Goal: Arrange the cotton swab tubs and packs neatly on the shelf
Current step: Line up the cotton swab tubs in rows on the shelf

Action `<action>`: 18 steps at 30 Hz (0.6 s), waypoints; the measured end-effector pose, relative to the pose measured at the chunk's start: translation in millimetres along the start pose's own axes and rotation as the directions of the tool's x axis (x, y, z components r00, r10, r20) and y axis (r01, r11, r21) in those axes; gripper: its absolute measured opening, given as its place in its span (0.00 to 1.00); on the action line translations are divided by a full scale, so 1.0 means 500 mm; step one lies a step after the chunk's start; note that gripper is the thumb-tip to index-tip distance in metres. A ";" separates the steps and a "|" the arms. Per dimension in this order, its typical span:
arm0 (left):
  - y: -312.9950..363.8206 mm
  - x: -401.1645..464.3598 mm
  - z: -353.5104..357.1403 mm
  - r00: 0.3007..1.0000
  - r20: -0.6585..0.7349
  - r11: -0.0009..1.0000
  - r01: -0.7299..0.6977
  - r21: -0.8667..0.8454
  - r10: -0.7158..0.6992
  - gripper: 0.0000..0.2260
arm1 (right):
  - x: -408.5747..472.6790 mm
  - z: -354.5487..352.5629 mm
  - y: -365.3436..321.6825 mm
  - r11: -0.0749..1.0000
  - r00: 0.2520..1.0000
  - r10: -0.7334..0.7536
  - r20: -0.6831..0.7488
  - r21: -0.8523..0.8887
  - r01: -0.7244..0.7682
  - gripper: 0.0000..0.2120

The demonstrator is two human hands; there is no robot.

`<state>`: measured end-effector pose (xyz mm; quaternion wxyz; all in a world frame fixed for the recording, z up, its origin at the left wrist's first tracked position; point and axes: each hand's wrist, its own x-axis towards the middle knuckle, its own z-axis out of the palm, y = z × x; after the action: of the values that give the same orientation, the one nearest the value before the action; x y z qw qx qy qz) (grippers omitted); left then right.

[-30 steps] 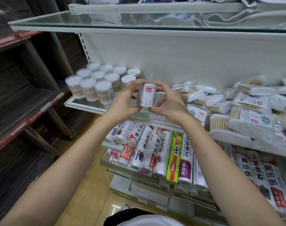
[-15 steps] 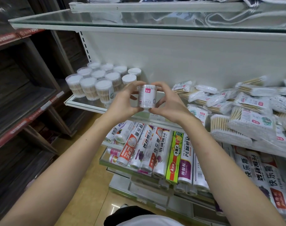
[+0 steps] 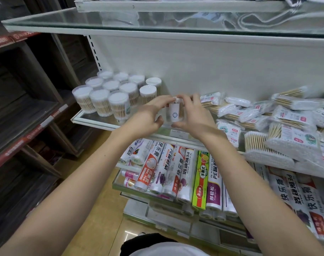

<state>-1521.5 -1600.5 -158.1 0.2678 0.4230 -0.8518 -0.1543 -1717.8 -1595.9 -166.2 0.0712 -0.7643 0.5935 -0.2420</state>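
Observation:
A clear cotton swab tub (image 3: 174,111) with a white label stands upright just above the glass shelf (image 3: 94,120), held between both hands. My left hand (image 3: 148,115) grips its left side with fingers over the lid. My right hand (image 3: 193,115) grips its right side, thumb low. Left of it, several white-lidded tubs (image 3: 116,93) stand in tidy rows. To the right, flat cotton swab packs (image 3: 268,119) lie in a loose heap.
A glass shelf above (image 3: 120,21) overhangs the work area. Below, rolls of plastic wrap and bags (image 3: 176,169) lie on a lower shelf. Dark wooden shelving (image 3: 18,108) stands to the left. The white back panel (image 3: 213,67) closes the rear.
The tub has been turned so its white label with a small ring mark faces me, and both hands have carried it forward and down toward the shelf beside the tub rows.

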 end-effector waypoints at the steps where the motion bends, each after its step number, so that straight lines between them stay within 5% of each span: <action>1: -0.003 0.006 -0.001 1.000 0.000 1.000 0.003 -0.002 -0.003 0.31 | 0.001 -0.002 0.001 0.999 1.000 0.001 0.009 0.033 -0.001 0.40; 10: -0.048 0.042 -0.027 0.994 0.103 0.977 -0.056 0.206 0.036 0.25 | 0.016 -0.025 0.028 0.961 0.997 -0.078 -0.013 0.266 0.079 0.17; 15: -0.035 0.069 -0.035 0.998 0.053 0.846 -0.049 0.530 0.024 0.24 | 0.030 -0.023 0.008 0.961 0.994 -0.107 0.002 0.255 0.103 0.18; 18: 0.006 0.073 -0.046 0.998 0.060 0.851 -0.042 0.524 0.013 0.23 | 0.039 -0.016 0.003 0.956 0.994 -0.036 -0.106 0.286 0.065 0.16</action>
<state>-1528.3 -1628.9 -126.3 0.1212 0.4635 -0.8744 0.0765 -1719.3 -1613.1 -154.2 0.1461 -0.7474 0.5350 -0.3658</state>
